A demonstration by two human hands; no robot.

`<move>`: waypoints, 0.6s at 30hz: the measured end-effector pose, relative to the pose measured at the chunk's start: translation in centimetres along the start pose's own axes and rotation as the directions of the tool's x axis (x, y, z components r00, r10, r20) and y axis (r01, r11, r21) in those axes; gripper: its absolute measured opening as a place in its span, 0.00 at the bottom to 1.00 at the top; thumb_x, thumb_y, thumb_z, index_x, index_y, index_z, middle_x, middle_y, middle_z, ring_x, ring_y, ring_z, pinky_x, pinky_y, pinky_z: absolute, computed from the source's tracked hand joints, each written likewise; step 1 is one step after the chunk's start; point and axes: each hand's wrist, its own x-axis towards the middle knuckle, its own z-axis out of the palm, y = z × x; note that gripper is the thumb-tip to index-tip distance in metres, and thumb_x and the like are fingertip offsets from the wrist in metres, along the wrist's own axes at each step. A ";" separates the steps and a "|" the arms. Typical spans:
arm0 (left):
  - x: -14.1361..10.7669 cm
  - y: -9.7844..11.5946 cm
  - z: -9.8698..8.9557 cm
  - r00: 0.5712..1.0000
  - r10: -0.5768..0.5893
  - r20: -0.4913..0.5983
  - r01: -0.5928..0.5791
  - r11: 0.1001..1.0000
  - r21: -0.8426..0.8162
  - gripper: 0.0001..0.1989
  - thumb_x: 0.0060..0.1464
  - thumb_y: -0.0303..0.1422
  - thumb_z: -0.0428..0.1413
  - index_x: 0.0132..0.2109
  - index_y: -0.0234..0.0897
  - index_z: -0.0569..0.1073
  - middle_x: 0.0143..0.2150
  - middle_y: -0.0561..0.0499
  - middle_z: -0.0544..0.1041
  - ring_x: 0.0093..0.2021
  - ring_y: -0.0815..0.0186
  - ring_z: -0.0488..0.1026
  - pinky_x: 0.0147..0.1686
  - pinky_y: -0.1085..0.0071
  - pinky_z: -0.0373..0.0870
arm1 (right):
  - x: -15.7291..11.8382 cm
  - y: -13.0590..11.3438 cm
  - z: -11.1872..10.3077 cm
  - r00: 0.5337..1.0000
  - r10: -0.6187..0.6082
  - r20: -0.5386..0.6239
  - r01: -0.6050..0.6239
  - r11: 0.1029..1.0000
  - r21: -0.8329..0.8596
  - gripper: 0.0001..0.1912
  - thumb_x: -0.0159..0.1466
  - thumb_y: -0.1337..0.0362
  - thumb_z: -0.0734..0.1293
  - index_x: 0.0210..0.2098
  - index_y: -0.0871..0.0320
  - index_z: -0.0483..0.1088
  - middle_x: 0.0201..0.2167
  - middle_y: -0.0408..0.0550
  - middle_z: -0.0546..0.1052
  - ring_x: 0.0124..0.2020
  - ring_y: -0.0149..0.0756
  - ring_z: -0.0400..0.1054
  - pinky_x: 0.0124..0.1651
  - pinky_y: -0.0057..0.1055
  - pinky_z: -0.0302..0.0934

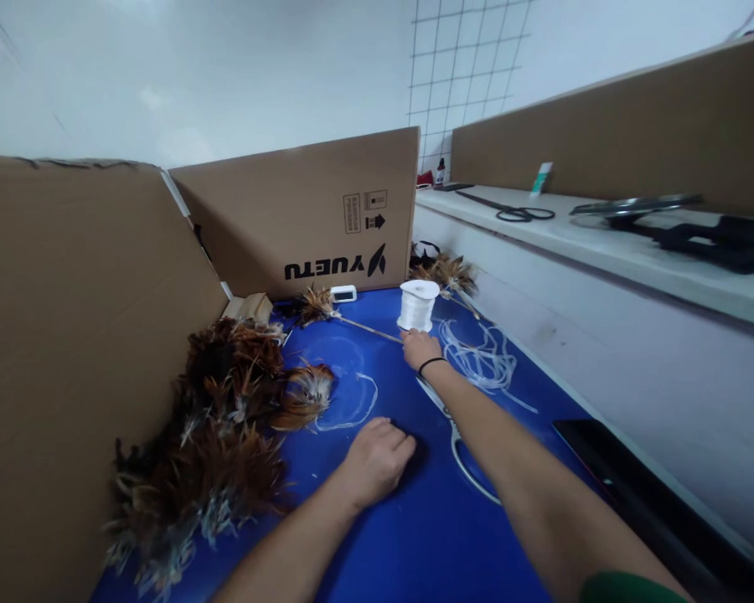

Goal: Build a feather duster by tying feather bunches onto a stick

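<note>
My right hand [422, 352] is closed around the near end of a thin stick [368, 328], whose far end carries a tuft of brown feathers [316, 306]. Just beyond that hand stands a white spool of ribbon [418, 306]. Curled into a loose fist, my left hand [380, 456] rests low over the blue tabletop [415, 536]; anything inside it is hidden. To its left lie a single feather bundle [307, 395] tied with pale string and a looping white strand [368, 406]. Silver-handled scissors [462, 448] lie partly under my right forearm.
A large heap of feather bundles [232, 444] fills the left side, by a cardboard wall [50, 335]. Loose white ribbon [477, 356] lies tangled at the right, near a long black object [634, 494]. Black scissors [521, 213] and a glue stick [541, 178] are on the ledge.
</note>
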 end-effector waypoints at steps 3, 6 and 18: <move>-0.1 -0.1 0.1 1.000 0.005 -0.017 -0.005 1.000 0.012 0.10 0.58 0.26 0.45 0.36 0.35 0.70 0.25 0.51 0.69 0.29 0.69 0.66 0.46 0.67 0.64 | 0.7 0.0 0.3 1.000 -0.027 0.008 0.027 1.000 -0.011 0.16 0.63 0.71 0.55 0.45 0.62 0.70 0.46 0.61 0.71 0.49 0.47 0.65 0.46 0.39 0.58; -0.1 -0.1 0.2 1.000 0.009 -0.020 -0.008 1.000 0.022 0.09 0.57 0.26 0.45 0.36 0.35 0.70 0.25 0.52 0.70 0.28 0.69 0.66 0.48 0.67 0.63 | 1.2 -0.5 0.2 0.998 -0.059 0.021 0.059 0.998 0.003 0.16 0.63 0.72 0.54 0.43 0.63 0.71 0.44 0.62 0.71 0.47 0.47 0.67 0.45 0.38 0.59; -0.1 0.0 0.3 1.000 0.026 0.000 -0.026 1.000 0.006 0.10 0.57 0.27 0.45 0.40 0.35 0.71 0.26 0.51 0.71 0.30 0.67 0.67 0.49 0.64 0.64 | 0.4 -2.3 -0.8 0.999 0.012 -0.037 -0.001 0.960 0.279 0.14 0.63 0.70 0.55 0.44 0.65 0.68 0.41 0.63 0.73 0.43 0.45 0.70 0.44 0.35 0.59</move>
